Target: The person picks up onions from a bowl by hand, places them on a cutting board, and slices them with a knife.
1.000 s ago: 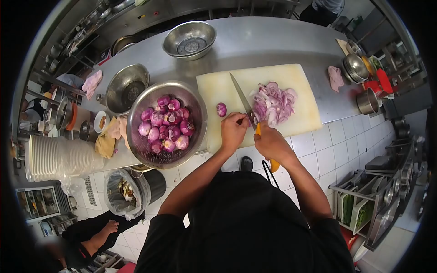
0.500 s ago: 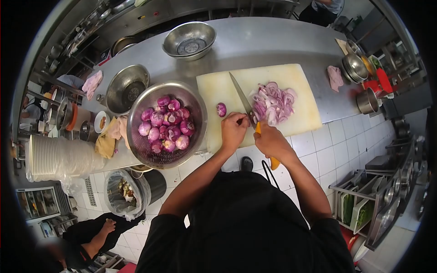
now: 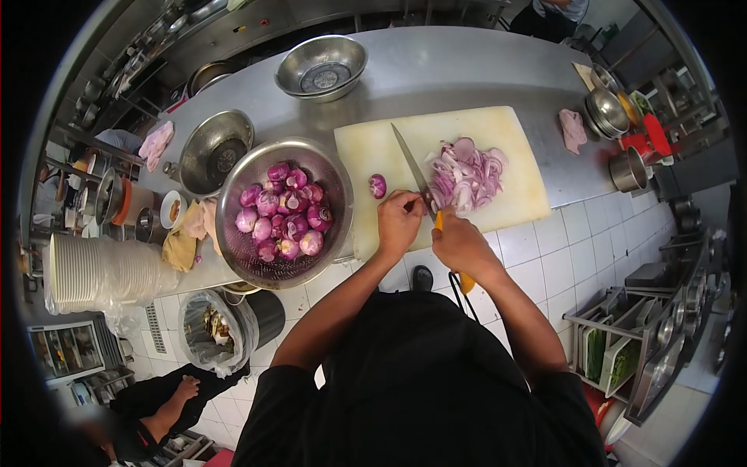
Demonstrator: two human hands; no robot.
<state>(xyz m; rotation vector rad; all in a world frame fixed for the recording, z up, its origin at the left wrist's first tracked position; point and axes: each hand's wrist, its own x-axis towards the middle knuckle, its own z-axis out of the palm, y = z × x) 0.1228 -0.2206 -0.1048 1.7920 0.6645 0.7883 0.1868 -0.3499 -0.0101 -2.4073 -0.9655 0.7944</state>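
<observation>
My right hand (image 3: pixel 463 245) is wrapped round the yellow handle of a kitchen knife (image 3: pixel 410 158), whose long blade points away from me over the white cutting board (image 3: pixel 506 198). Close to the blade's left side is my left hand (image 3: pixel 400 222), its fingers curled on a piece of red onion mostly hidden under them. A heap of sliced red onion (image 3: pixel 467 175) lies right of the blade. One whole peeled onion (image 3: pixel 377 186) rests on the board, left of the knife. Beside the board, a perforated metal colander (image 3: pixel 333 257) holds many peeled red onions (image 3: pixel 284 210).
Two metal bowls stand on the steel table (image 3: pixel 436 70): one at the back (image 3: pixel 321 68), one behind the colander (image 3: pixel 216 152). Pink cloths (image 3: pixel 572 131) lie near the table's ends. Below left is a lined waste bin (image 3: pixel 218 331); another person's hand (image 3: pixel 185 387) is near it.
The knife handle and my right hand have shifted slightly toward me. Some slices at the top of the heap lie differently. My left hand stays almost in place.
</observation>
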